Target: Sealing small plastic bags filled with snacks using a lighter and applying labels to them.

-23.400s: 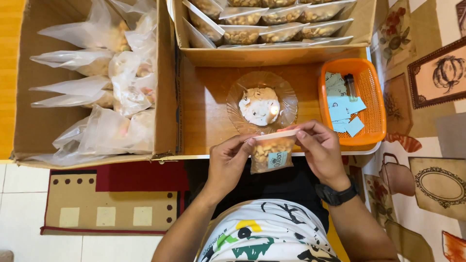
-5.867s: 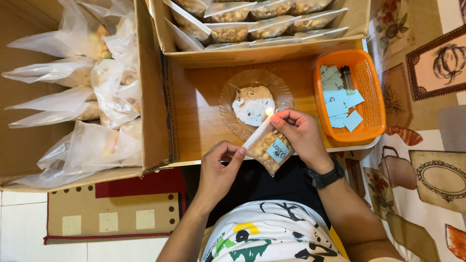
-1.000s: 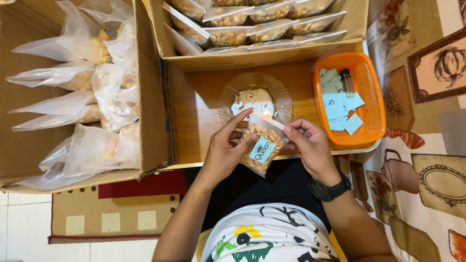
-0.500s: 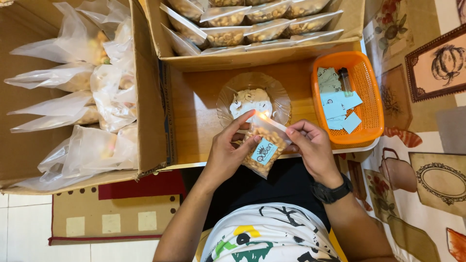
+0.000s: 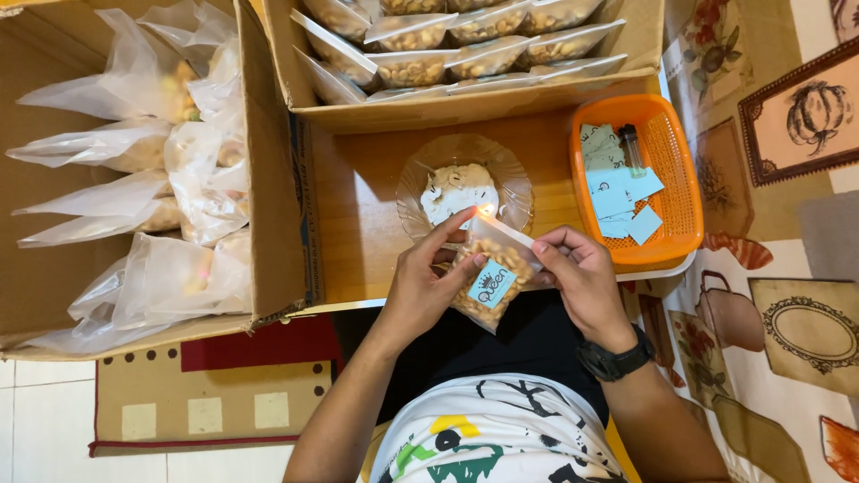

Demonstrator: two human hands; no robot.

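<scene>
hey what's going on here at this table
A person holds a small clear bag of nuts with both hands, the left hand and right hand pinching its top edge at a small candle flame on a glass dish. A cardboard box of finished packets sits behind, another box of looser open bags to the left, and an orange basket of blue paper labels to the right.

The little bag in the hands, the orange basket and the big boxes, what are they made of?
The little bag, held by the left hand and right hand, looks like thin clear plastic: glossy, with the nuts showing through. The orange basket seems to be moulded plastic, with a fine mesh. The big boxes look like matte brown cardboard, with raw folded edges.
</scene>
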